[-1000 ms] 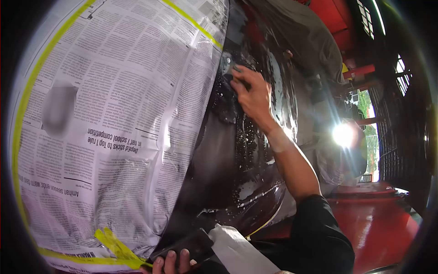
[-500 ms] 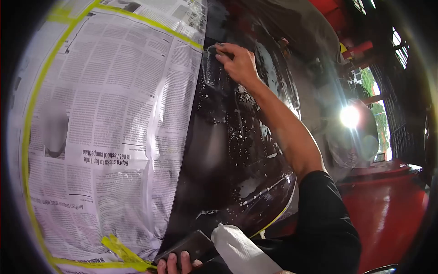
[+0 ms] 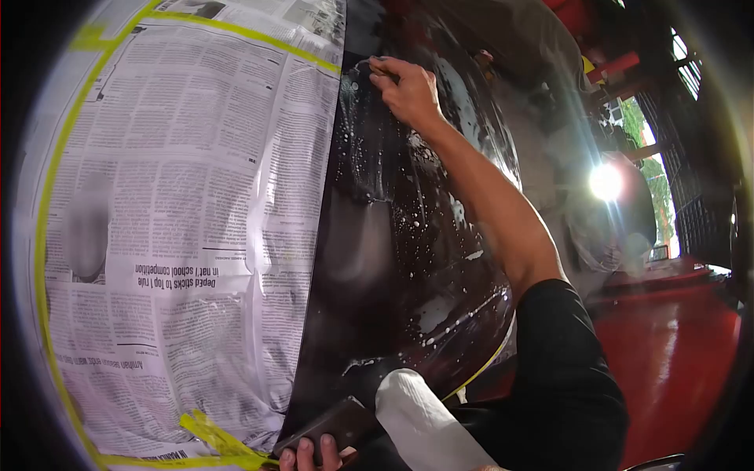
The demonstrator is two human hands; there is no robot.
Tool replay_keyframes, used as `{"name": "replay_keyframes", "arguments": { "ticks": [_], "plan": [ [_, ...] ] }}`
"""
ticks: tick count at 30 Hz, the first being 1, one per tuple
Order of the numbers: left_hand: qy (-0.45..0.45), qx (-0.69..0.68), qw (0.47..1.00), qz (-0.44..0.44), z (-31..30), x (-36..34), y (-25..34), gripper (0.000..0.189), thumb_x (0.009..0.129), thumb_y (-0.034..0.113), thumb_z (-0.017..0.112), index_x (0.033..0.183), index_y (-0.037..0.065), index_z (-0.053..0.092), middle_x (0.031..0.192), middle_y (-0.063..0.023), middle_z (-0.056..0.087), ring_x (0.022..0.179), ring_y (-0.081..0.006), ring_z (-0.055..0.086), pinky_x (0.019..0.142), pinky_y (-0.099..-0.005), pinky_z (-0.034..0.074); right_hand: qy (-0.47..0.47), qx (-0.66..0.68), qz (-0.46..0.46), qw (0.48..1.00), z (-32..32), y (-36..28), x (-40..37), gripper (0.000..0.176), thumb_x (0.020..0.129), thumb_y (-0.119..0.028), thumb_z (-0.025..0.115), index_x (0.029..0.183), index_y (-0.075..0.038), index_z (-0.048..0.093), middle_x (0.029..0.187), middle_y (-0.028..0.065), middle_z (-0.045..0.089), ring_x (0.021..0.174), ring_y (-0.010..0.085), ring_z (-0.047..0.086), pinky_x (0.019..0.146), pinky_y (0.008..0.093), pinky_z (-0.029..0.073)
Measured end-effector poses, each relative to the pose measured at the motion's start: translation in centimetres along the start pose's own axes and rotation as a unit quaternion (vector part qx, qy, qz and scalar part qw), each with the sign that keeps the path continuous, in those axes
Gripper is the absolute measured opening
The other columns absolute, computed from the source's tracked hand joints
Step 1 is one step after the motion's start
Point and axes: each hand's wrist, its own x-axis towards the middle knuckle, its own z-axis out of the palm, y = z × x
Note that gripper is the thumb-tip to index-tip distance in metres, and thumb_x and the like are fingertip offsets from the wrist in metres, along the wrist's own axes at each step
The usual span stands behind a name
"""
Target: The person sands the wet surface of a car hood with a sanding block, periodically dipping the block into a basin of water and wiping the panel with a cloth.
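At the upper centre of the frame, the bent fingertips of the right hand [image 3: 408,93] are set against a wet, dark panel [image 3: 353,306]; whether anything is pinched there cannot be told. At bottom centre, a dark block [image 3: 339,428] is grasped by the curled fingers of the left hand [image 3: 308,455]. The frame's left is filled by newspaper [image 3: 196,196], edged with yellow tape [image 3: 210,434].
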Motion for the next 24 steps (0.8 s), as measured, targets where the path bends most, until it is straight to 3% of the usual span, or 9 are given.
{"name": "replay_keyframes", "arguments": {
  "ticks": [2, 4, 6, 9, 13, 16, 19, 21, 24],
  "plan": [
    [0.009, 0.007, 1.0, -0.003, -0.8, 1.4, 0.0, 0.044, 0.105, 0.044, 0.046, 0.142, 0.022, 0.049, 0.12, 0.0059, 0.066, 0.104, -0.0211, 0.063, 0.096, -0.042, 0.048, -0.043, 0.003, 0.028, 0.999, -1.3, -1.6, -1.4, 0.025, 0.085, -0.017, 0.07, 0.109, -0.009, 0.074, 0.101, 0.0139, 0.074, 0.094, 0.0336, 0.07, 0.085, 0.0403, 0.054],
    [0.022, 0.015, 1.0, -0.016, 0.9, 0.2, -0.5, 0.043, 0.105, 0.045, 0.046, 0.141, 0.022, 0.051, 0.12, 0.007, 0.066, 0.104, -0.0209, 0.063, 0.096, -0.0417, 0.048, -0.016, -0.036, -0.074, 0.996, -2.7, -4.5, -7.0, 0.026, 0.084, -0.013, 0.071, 0.109, -0.012, 0.075, 0.111, 0.0126, 0.072, 0.102, 0.0335, 0.066, 0.092, 0.0416, 0.053],
    [0.136, 0.159, 0.976, 0.063, 5.4, -4.7, -0.8, 0.043, 0.106, 0.043, 0.043, 0.144, 0.022, 0.047, 0.124, 0.0077, 0.065, 0.107, -0.0222, 0.062, 0.096, -0.0426, 0.048, -0.054, 0.001, -0.013, 0.998, -4.8, -8.1, -12.6, 0.029, 0.08, -0.006, 0.072, 0.108, -0.013, 0.075, 0.12, 0.012, 0.068, 0.109, 0.0322, 0.063, 0.096, 0.0432, 0.052],
    [-0.013, -0.036, 0.999, 0.037, 2.1, -3.6, 0.5, 0.044, 0.106, 0.04, 0.042, 0.146, 0.021, 0.043, 0.126, 0.006, 0.065, 0.108, -0.023, 0.062, 0.094, -0.0446, 0.05, -0.067, 0.024, -0.001, 0.997, -4.7, -7.1, -11.7, 0.028, 0.08, -0.008, 0.073, 0.107, -0.013, 0.075, 0.122, 0.0136, 0.067, 0.111, 0.0323, 0.061, 0.096, 0.0429, 0.051],
    [-0.027, -0.039, 0.998, 0.036, 0.0, 0.0, -0.4, 0.045, 0.106, 0.04, 0.043, 0.146, 0.021, 0.04, 0.124, 0.0063, 0.065, 0.106, -0.0235, 0.063, 0.091, -0.0435, 0.051, -0.018, -0.013, 0.048, 0.999, -2.3, -5.8, -6.7, 0.023, 0.082, -0.009, 0.072, 0.106, -0.008, 0.075, 0.111, 0.014, 0.067, 0.109, 0.0329, 0.06, 0.096, 0.0401, 0.05],
    [0.063, 0.062, 0.993, 0.081, 2.2, -1.2, 0.0, 0.044, 0.104, 0.038, 0.046, 0.144, 0.021, 0.042, 0.124, 0.0055, 0.066, 0.104, -0.0247, 0.063, 0.086, -0.0443, 0.051, -0.009, -0.026, 0.036, 0.999, -2.9, -7.8, -11.1, 0.021, 0.085, -0.012, 0.071, 0.104, -0.007, 0.075, 0.109, 0.0131, 0.065, 0.107, 0.0332, 0.059, 0.093, 0.0404, 0.049],
    [0.049, -0.158, 0.969, -0.185, 1.5, -0.5, 2.4, 0.043, 0.104, 0.037, 0.046, 0.144, 0.021, 0.043, 0.126, 0.0061, 0.066, 0.102, -0.0247, 0.062, 0.083, -0.0451, 0.05, -0.008, -0.037, 0.023, 0.999, -2.7, -7.4, -9.3, 0.02, 0.085, -0.014, 0.071, 0.103, -0.007, 0.075, 0.111, 0.0133, 0.064, 0.106, 0.0325, 0.059, 0.092, 0.0413, 0.048],
    [0.069, -0.088, 0.991, -0.08, 2.5, -1.4, 1.5, 0.044, 0.104, 0.036, 0.045, 0.144, 0.019, 0.042, 0.126, 0.007, 0.066, 0.1, -0.024, 0.062, 0.081, -0.0449, 0.049, -0.013, -0.026, 0.098, 0.995, -1.8, -6.3, -6.3, 0.021, 0.084, -0.014, 0.073, 0.104, -0.007, 0.075, 0.111, 0.0118, 0.064, 0.107, 0.0308, 0.059, 0.092, 0.0406, 0.049],
    [0.084, -0.034, 0.996, 0.007, 3.5, -2.2, 0.3, 0.044, 0.105, 0.036, 0.044, 0.145, 0.019, 0.041, 0.127, 0.0082, 0.066, 0.099, -0.0229, 0.062, 0.08, -0.0447, 0.049, -0.005, -0.022, 0.072, 0.997, -2.8, -7.7, -9.9, 0.021, 0.083, -0.015, 0.073, 0.102, -0.007, 0.075, 0.106, 0.0118, 0.066, 0.107, 0.0316, 0.059, 0.09, 0.0421, 0.049]
  ]
}}
